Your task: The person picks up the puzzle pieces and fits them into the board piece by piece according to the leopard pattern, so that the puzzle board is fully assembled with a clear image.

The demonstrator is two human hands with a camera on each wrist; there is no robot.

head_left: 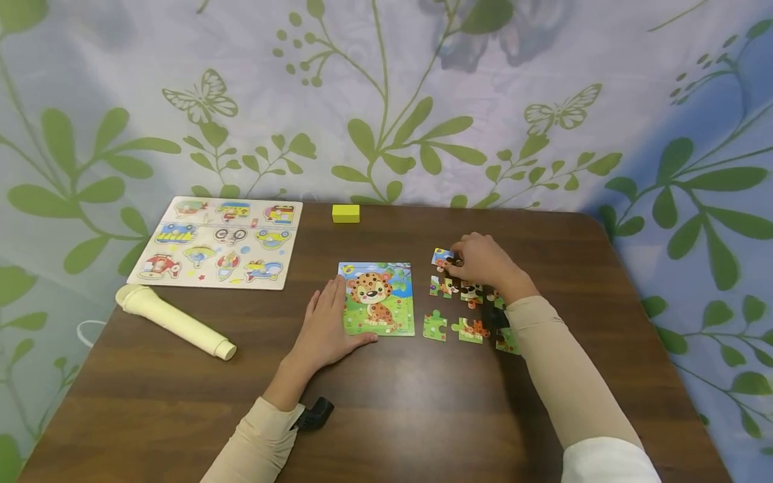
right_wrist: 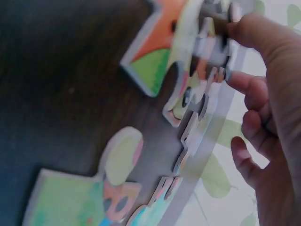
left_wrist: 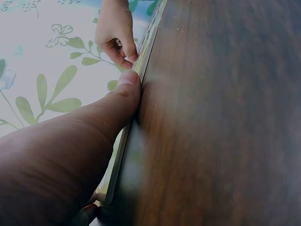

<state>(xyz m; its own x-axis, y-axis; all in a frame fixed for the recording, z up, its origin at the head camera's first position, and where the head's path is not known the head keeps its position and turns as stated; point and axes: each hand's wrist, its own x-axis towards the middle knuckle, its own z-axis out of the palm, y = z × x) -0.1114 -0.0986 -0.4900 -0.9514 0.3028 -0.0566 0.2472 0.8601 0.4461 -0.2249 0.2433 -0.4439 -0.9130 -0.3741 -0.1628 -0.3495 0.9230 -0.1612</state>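
Note:
The leopard picture board (head_left: 378, 305) lies flat on the table. My left hand (head_left: 329, 329) rests at its lower left corner, fingers straight along the left edge and thumb along the near edge. In the left wrist view the thumb (left_wrist: 129, 77) touches the board's rim. Right of the board, several jigsaw pieces lie in loose rows, such as a green piece (head_left: 435, 327) and one with an orange paw (head_left: 471, 331). Over the far row, my right hand (head_left: 486, 265) pinches a jigsaw piece (right_wrist: 214, 40) between thumb and forefinger; fingers partly hide it.
A wooden vehicle peg puzzle (head_left: 214, 243) lies at the back left. Before it lies a cream toy microphone (head_left: 175, 322). A yellow block (head_left: 346, 214) stands near the table's back edge, against a leaf-patterned cloth (head_left: 386, 100).

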